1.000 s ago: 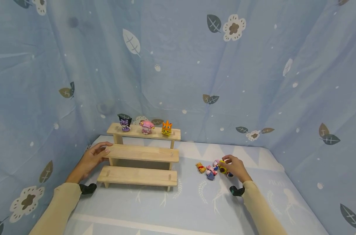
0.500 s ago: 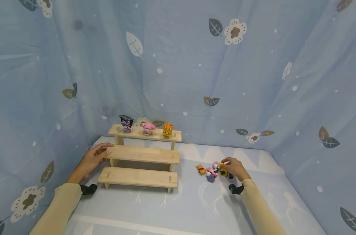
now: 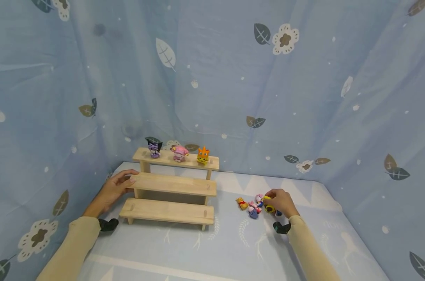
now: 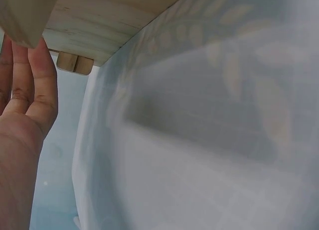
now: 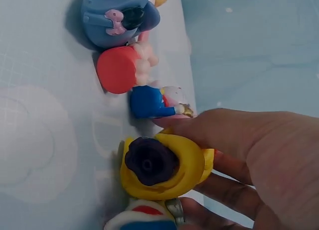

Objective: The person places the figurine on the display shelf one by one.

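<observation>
At the left stands a three-tier wooden display rack (image 3: 174,184). My left hand (image 3: 112,190) holds the left end of its middle step; the left wrist view has the fingers (image 4: 42,75) against the wood. On the right, my right hand (image 3: 282,203) pinches a small yellow figurine (image 5: 192,163) with a dark purple part, thumb on one side and fingers on the other. Next to it, a blue-clothed figurine (image 5: 145,103), a red-bottomed one (image 5: 117,69) and a blue-grey one (image 5: 102,21) lie close together. A white, red and blue figurine (image 5: 144,217) is partly hidden at the fingers.
Along the rack's top step stand a black-and-purple figurine (image 3: 154,148), a pink one (image 3: 179,153) and an orange-and-yellow one (image 3: 203,155). A yellow bear figurine (image 3: 242,203) lies left of the cluster. Patterned blue curtain (image 3: 219,78) encloses the pale cloth-covered table (image 3: 226,249).
The head view has shifted slightly. My right fingers have closed in on the yellow figurine, which stays among the others. My left hand keeps its place on the rack.
</observation>
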The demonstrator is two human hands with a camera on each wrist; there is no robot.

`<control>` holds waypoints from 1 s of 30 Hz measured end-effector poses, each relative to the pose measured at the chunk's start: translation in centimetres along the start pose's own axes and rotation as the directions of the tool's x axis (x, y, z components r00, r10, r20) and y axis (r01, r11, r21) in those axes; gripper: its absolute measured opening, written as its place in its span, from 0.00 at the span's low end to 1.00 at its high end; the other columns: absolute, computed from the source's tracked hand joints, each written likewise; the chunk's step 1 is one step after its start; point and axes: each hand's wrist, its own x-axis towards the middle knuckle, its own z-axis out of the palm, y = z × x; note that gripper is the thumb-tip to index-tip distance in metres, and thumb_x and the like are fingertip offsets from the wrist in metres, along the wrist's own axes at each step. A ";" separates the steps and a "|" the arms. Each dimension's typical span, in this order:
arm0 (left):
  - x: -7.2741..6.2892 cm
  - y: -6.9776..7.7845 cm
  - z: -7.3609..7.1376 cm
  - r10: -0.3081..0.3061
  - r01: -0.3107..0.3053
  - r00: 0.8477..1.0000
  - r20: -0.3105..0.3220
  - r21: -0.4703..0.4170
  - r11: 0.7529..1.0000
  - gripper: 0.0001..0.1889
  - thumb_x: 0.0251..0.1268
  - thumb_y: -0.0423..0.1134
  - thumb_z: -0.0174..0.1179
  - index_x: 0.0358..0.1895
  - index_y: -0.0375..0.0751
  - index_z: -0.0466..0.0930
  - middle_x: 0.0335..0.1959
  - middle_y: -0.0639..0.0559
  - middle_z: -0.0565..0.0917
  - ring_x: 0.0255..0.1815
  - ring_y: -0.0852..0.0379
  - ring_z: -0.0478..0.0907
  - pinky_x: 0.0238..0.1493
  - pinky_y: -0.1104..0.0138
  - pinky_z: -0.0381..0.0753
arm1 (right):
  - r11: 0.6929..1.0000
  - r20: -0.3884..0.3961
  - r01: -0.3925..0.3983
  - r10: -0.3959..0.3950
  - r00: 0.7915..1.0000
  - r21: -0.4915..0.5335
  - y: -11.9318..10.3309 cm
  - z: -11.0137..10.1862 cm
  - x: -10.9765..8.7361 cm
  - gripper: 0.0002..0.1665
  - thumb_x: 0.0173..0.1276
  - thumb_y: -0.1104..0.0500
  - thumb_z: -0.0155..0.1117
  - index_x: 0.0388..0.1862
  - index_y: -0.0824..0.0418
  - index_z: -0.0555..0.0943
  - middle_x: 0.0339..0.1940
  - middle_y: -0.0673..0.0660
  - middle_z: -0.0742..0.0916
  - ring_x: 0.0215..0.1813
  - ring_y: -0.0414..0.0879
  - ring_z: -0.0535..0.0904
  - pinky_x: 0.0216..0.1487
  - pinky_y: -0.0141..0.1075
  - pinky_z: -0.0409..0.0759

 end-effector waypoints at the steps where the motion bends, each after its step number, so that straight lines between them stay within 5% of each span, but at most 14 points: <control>1: 0.0 0.0 0.0 0.001 -0.001 1.000 -0.002 -0.005 1.000 0.26 0.78 0.51 0.59 0.72 0.45 0.71 0.67 0.44 0.70 0.56 0.58 0.78 0.55 0.52 0.84 | 1.000 -0.019 0.002 -0.002 1.000 0.005 0.0 -0.1 -0.1 0.19 0.66 0.53 0.75 0.49 0.64 0.86 0.46 0.60 0.86 0.45 0.53 0.80 0.49 0.49 0.83; 16: 0.0 0.0 0.0 0.007 -0.007 1.000 0.017 -0.007 1.000 0.27 0.78 0.51 0.58 0.73 0.44 0.70 0.59 0.50 0.76 0.55 0.57 0.79 0.54 0.54 0.85 | 0.992 -0.105 -0.003 0.016 0.994 0.126 0.9 -1.0 -1.4 0.24 0.69 0.50 0.74 0.57 0.64 0.84 0.55 0.64 0.85 0.51 0.56 0.80 0.54 0.50 0.83; 30: 0.0 0.1 -0.1 -0.008 0.008 1.000 0.010 0.022 1.000 0.29 0.78 0.53 0.58 0.74 0.44 0.69 0.61 0.49 0.75 0.55 0.60 0.79 0.54 0.53 0.85 | 0.976 -0.142 0.095 -0.068 0.987 0.196 0.3 -1.4 -2.4 0.26 0.70 0.49 0.74 0.62 0.60 0.82 0.56 0.60 0.87 0.53 0.52 0.83 0.57 0.47 0.85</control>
